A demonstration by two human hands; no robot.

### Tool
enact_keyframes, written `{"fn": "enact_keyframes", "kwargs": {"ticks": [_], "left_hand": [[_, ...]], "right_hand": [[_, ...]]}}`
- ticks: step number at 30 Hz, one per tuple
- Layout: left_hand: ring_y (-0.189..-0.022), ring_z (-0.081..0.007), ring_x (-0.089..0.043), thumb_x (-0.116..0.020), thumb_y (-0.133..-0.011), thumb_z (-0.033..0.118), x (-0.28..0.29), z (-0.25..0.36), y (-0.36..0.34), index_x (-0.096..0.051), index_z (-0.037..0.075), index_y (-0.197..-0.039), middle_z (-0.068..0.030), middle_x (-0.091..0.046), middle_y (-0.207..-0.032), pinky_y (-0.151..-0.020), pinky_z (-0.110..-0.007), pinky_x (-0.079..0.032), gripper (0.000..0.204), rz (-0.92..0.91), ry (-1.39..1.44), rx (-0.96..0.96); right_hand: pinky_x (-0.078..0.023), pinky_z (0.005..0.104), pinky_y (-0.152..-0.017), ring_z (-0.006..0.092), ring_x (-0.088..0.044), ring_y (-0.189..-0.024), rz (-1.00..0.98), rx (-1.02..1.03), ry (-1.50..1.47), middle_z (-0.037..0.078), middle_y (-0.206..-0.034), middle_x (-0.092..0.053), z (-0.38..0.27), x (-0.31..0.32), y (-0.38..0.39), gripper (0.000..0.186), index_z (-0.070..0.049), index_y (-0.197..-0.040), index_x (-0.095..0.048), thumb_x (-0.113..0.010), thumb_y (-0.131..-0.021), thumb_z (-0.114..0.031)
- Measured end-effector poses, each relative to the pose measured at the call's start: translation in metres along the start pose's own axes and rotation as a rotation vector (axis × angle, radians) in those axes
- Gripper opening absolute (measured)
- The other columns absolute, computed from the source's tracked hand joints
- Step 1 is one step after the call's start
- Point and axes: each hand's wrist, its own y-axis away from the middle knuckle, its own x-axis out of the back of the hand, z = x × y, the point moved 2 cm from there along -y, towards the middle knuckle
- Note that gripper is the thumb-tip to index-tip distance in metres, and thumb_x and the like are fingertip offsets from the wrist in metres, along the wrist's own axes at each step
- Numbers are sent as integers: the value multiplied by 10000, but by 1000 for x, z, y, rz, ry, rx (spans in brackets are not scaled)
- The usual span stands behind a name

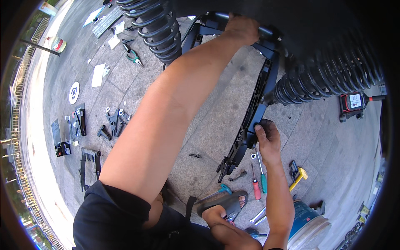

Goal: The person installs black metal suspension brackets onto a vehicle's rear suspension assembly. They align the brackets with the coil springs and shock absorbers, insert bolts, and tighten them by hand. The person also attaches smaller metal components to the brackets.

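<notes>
A long black metal suspension arm (255, 106) slants down toward me from a dark frame at the top. My right hand (268, 139) is closed round its side near the lower end, thumb on the near face. At the top, my left hand (242, 29) is wrapped over a black crossbar (264, 31); its fingertips are hidden. One black coil spring (154, 33) hangs left of my left arm, and another coil spring (325, 79) stands to the right, beside the suspension arm. Black bolts and brackets show at the suspension arm's low end.
Paving holds a loose bolt (194, 155), a red screwdriver (256, 187), a green screwdriver (263, 183), a yellow-handled tool (298, 179) and green pliers (134, 58). Metal brackets (112, 121) lie left. A bucket (308, 227) stands lower right, a red-black jack (353, 106) far right. My sandalled foot (227, 204) is below.
</notes>
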Motion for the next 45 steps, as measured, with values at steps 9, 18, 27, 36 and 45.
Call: {"fn": "enact_keyframes", "kwargs": {"ticks": [9,18,27,36,45], "left_hand": [[-1190,-301,-544,-578,-859,328,18,4,18,-666,126,-1148,-150,-640,-1180,-1092,-514,-262,364,70,33,95],[-1226,-323,-479,-595,-850,338,-6,-5,33,-652,95,-1170,-153,-599,-1203,-1092,-540,-252,406,478,86,-60],[-1155,-347,-490,-597,-846,319,-14,-2,65,-657,25,-1115,-176,-572,-1153,-1003,-506,-358,403,664,81,-146],[-1083,-369,-497,-624,-830,317,-7,0,70,-659,17,-1064,-186,-568,-1117,-924,-497,-413,383,631,36,-111],[-1122,-368,-505,-634,-800,313,-10,-1,67,-655,31,-1077,-174,-602,-1122,-979,-531,-372,396,617,201,-118]], "right_hand": [[-455,250,-680,107,-564,-764,-39,-85,-47,56,-879,-623,10,8,12,275,25,-1096,-568,-620,-935,-193],[-484,259,-665,126,-593,-748,31,-138,-139,70,-914,-643,24,24,21,317,-1,-1137,-565,-581,-962,-264],[-489,267,-658,117,-576,-751,23,-188,-92,54,-891,-627,27,24,30,308,-4,-1121,-578,-579,-961,-267],[-485,247,-660,115,-593,-746,4,-164,-59,59,-894,-651,28,18,27,304,-6,-1113,-598,-574,-964,-270],[-485,245,-651,110,-599,-745,-3,-169,-118,52,-881,-653,36,21,31,296,-13,-1098,-603,-584,-962,-275]]}}
